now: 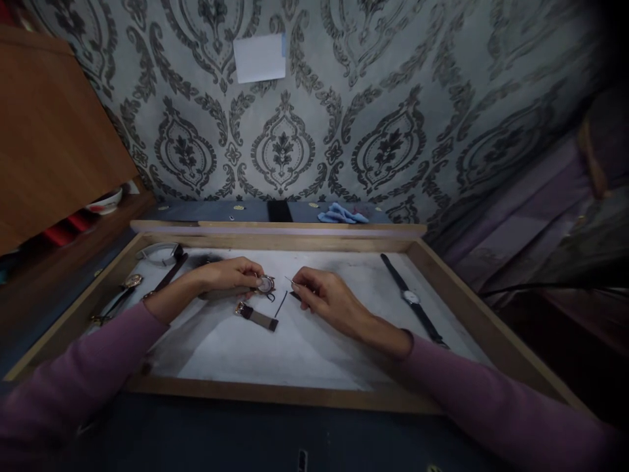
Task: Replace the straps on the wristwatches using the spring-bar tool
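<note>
My left hand (233,274) is closed on a wristwatch (266,284), its round pale dial showing past the fingertips. A brown strap extends from the watch under the palm. My right hand (327,295) pinches a thin, pin-like piece (289,280) just right of the dial, apart from it. A dark pointed end (295,295) also shows below those fingers; its kind is unclear. Below the watch lies a loose brown strap piece with a buckle (258,318). Beside it rest a thin dark stick (281,304) and a small dark loop (270,297).
A shallow wooden tray (275,393) with a white bottom surrounds both hands. On its right lies a watch with a black strap (411,298). Several watches, one with a gold-coloured case (132,280), lie at the left. A blue cloth (339,214) sits behind the tray.
</note>
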The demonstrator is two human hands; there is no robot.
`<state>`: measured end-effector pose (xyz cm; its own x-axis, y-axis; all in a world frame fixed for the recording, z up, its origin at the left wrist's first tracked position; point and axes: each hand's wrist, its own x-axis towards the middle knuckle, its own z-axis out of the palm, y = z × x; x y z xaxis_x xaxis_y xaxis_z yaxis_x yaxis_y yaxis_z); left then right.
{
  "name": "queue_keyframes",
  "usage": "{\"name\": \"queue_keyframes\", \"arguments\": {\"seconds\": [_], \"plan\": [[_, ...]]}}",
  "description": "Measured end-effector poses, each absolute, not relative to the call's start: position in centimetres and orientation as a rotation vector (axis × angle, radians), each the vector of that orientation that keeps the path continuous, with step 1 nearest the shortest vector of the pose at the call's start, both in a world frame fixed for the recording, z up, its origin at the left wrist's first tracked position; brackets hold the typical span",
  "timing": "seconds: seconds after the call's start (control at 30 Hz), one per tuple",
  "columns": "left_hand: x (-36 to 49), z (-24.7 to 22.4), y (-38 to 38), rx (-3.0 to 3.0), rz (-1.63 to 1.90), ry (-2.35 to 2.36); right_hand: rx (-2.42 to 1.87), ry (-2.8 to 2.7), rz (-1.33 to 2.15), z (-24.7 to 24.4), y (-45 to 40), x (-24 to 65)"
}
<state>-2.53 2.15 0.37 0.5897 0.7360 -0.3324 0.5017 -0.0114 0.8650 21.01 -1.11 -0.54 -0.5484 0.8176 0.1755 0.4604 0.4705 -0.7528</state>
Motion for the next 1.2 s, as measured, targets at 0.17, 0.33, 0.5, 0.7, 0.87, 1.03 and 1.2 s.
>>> {"name": "queue_keyframes", "arguments": {"seconds": [0.17, 0.33, 0.5, 0.7, 0.87, 1.03, 1.2], "plan": [[-2.4, 0.4, 2.4, 1.818, 0.113, 1.132, -1.092, -2.201, 0.903, -0.7, -0.8, 21.1], [-2.1, 1.0, 1.6, 2.077, 0.038, 1.362, -1.115, -2.213, 0.893, -1.0, -0.7, 21.1], [-1.3, 2.2, -0.2, 2.406, -0.137, 1.564, -1.141, -2.220, 0.867, -1.2, -0.6, 21.1], [-1.4, 3.8, -2.2, 2.640, -0.127, 1.385, -1.152, -2.201, 0.877, -1.5, -0.4, 21.2], [-1.6, 3.4, -3.4, 2.543, -0.203, 1.130, -1.199, -2.263, 0.831, -1.6, -0.3, 21.3], [-1.6, 2.7, -3.7, 2.529, -0.217, 1.179, -1.205, -2.351, 0.835, -1.4, -0.3, 21.3], [-1.4, 2.6, -3.4, 2.449, -0.223, 1.227, -1.255, -2.396, 0.779, -1.2, 0.0, 21.7]]}}
